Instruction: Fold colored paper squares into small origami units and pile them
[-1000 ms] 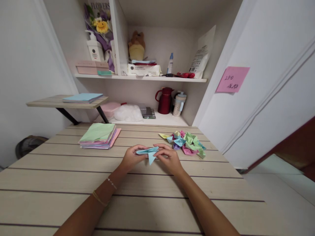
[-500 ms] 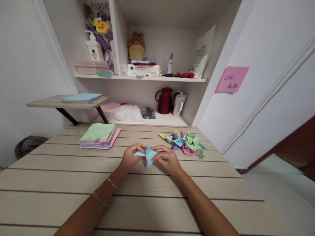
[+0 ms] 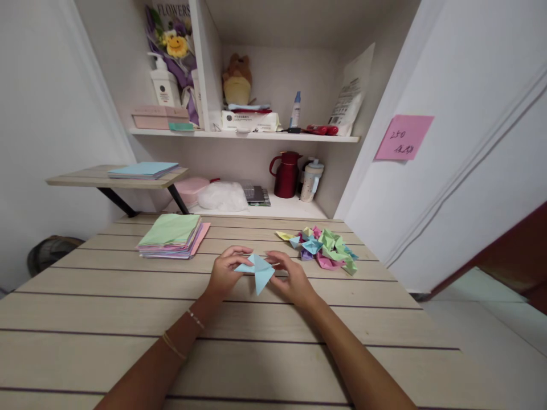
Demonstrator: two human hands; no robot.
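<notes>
A light blue folded paper piece [image 3: 258, 270] is held between both hands over the wooden table [image 3: 128, 319]. My left hand [image 3: 225, 270] pinches its left side with closed fingers. My right hand [image 3: 292, 276] pinches its right side, fingers curled round the paper. A pointed flap of the paper hangs down toward me. Just right of the hands lies a heap of several finished folded pieces [image 3: 325, 247] in pink, green, blue, yellow and purple.
A stack of coloured paper sheets [image 3: 173, 234] lies at the left back of the table. A small raised shelf with blue paper [image 3: 143, 169] stands beyond it. Wall shelves hold a red jug [image 3: 286, 173], a cup, bottles and boxes. A pink note [image 3: 404, 138] sticks on the right wall.
The blue paper went from a long flat strip to a shape with a wider triangular flap pointing down. Both hands stayed in place, fingers shifting on it.
</notes>
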